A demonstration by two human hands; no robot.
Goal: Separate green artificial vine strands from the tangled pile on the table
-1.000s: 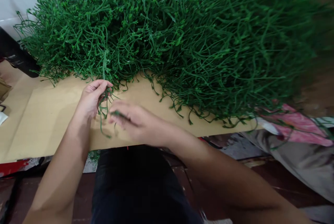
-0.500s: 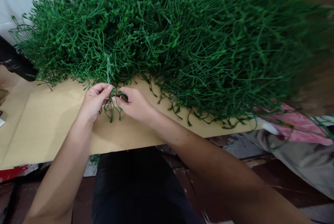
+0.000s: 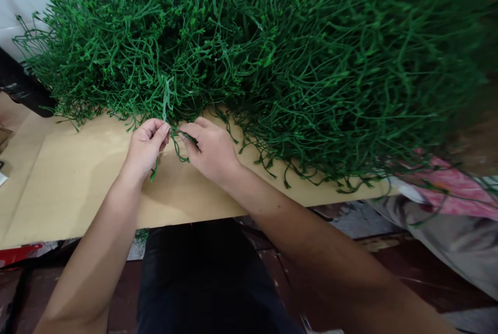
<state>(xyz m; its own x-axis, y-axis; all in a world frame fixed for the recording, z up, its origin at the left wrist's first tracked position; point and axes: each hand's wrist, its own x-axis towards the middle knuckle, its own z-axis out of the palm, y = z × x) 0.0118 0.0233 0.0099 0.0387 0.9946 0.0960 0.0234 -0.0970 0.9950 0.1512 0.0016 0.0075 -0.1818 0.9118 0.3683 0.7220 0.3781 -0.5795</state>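
Note:
A big heap of green plastic grass sprigs [image 3: 272,54] covers the far half of a tan cardboard sheet [image 3: 70,178]. At the heap's near edge, my left hand [image 3: 146,144] is pinched on a small green sprig [image 3: 177,139], its strands hanging below my fingers. My right hand [image 3: 212,150] is closed on the same sprig from the other side, thumb and forefinger touching it. The two hands nearly meet over the cardboard.
A dark object [image 3: 19,93] lies at the far left beside the heap. Pink and grey cloth [image 3: 447,194] lies at the right past the cardboard's edge. My dark-trousered lap [image 3: 210,277] sits below the cardboard's front edge, over a dark red floor.
My right hand moved up and left from the cardboard's middle to meet my left hand at the sprig. Both hands shifted slightly toward the heap.

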